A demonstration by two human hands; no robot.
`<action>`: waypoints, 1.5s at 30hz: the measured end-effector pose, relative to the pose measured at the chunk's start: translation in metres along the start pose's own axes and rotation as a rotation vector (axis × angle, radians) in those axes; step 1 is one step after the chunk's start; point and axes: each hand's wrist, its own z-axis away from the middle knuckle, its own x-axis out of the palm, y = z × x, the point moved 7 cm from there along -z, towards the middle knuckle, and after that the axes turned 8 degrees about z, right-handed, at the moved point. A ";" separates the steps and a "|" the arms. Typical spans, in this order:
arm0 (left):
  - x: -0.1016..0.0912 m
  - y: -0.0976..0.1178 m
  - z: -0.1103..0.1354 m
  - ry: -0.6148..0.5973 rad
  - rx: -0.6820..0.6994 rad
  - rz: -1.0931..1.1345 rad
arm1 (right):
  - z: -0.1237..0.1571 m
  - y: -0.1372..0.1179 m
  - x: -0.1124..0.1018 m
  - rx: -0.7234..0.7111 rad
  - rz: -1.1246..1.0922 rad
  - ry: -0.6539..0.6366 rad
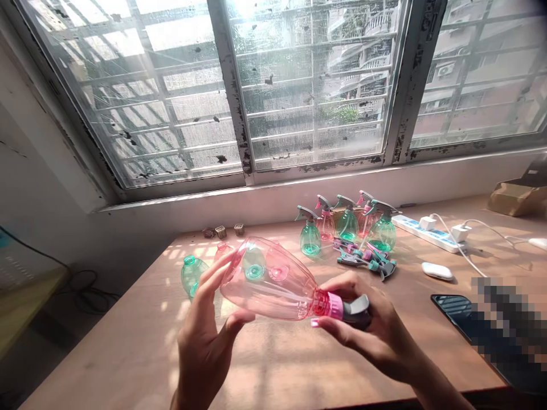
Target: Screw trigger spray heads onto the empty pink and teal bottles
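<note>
As both hands hold it above the table's near edge, pink bottle: lies on its side, clear of the wood, between the two hands.
Left hand: fingers and thumb spread round the bottle's base, holding it.
Right hand: fingers closed round the pink collar and grey spray head.
Long axis: almost level, roughly along the near edge; base points left and a little away, neck points right into the right hand's grip.
Mid table: green headless bottle stands just behind the left hand.
Far edge: loose spray heads, then capped bottles near the wall.
</note>
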 end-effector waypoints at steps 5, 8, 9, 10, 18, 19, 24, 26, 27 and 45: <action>0.008 0.017 -0.002 -0.076 0.144 -0.003 | 0.003 0.010 -0.003 0.363 -0.473 -0.043; 0.010 0.011 0.005 -0.128 0.113 0.023 | 0.000 0.005 -0.015 0.214 -0.341 0.065; 0.010 0.008 0.006 -0.139 0.095 0.031 | 0.000 0.002 -0.018 0.125 -0.254 0.106; 0.010 0.005 0.007 -0.140 0.074 0.030 | 0.001 -0.003 -0.021 0.025 -0.156 0.137; 0.009 -0.001 -0.003 -0.099 -0.059 -0.073 | 0.002 -0.012 -0.012 -0.209 0.136 0.174; 0.010 0.001 -0.003 -0.098 -0.043 -0.064 | 0.000 -0.007 -0.013 -0.113 0.059 0.187; 0.009 0.011 -0.001 -0.060 0.071 -0.043 | 0.000 0.018 -0.006 0.432 -0.382 0.083; 0.009 0.015 0.001 -0.074 0.114 -0.051 | 0.001 0.019 -0.003 0.478 -0.427 0.048; 0.010 0.016 0.001 -0.088 0.123 -0.056 | 0.001 0.019 -0.005 0.454 -0.402 0.060; 0.004 0.026 -0.001 -0.078 0.128 -0.022 | 0.001 0.005 -0.004 0.034 -0.281 0.089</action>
